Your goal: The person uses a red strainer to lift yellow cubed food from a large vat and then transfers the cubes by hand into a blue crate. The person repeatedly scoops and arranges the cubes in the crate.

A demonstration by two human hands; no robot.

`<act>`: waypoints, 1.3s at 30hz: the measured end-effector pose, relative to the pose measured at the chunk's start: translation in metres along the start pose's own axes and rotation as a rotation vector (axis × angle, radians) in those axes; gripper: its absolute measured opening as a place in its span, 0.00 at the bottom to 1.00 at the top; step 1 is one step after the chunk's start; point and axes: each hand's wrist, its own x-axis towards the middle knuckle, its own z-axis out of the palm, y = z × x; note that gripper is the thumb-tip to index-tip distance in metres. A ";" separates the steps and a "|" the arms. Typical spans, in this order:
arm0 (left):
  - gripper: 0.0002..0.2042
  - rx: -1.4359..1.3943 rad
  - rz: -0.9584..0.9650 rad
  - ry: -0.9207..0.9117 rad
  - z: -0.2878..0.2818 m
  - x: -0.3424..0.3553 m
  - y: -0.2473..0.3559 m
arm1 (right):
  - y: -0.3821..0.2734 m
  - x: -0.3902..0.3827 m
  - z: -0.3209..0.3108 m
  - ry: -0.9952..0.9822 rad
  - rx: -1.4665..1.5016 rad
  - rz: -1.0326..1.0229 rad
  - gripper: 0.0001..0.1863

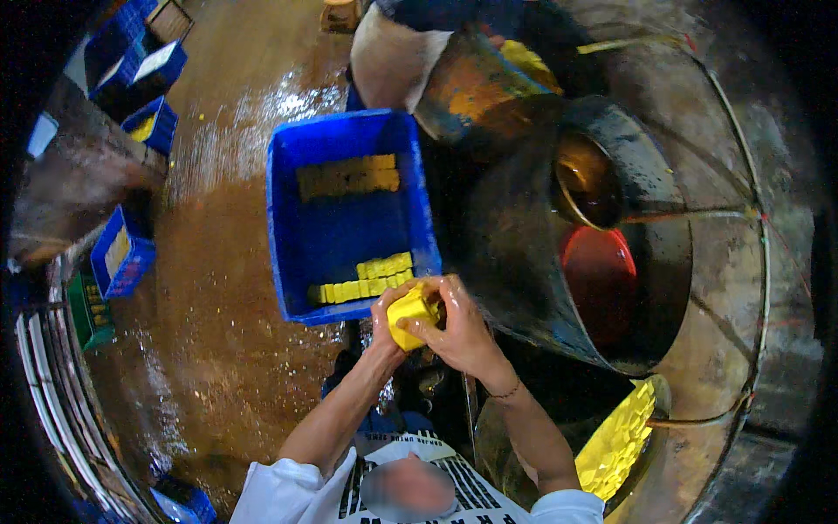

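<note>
My left hand and my right hand are closed together around a soft-looking yellow lump, just at the near edge of a large blue bin. Inside the bin, short rows of yellow blocks lie along the near side, partly behind my hands. Darker, brownish-yellow rows of blocks lie toward the far side. The right thumb rests on the front of the lump; some fingers of both hands are hidden behind it.
Large dark metal drums stand at the right, one holding a red round shape. A pan of yellow pieces is at lower right. Several blue crates and a green crate line the left of the wet floor. A thin pipe runs at far right.
</note>
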 end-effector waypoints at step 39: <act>0.18 1.874 0.227 0.163 -0.244 0.146 0.120 | 0.078 -0.024 -0.007 -0.101 0.645 0.351 0.24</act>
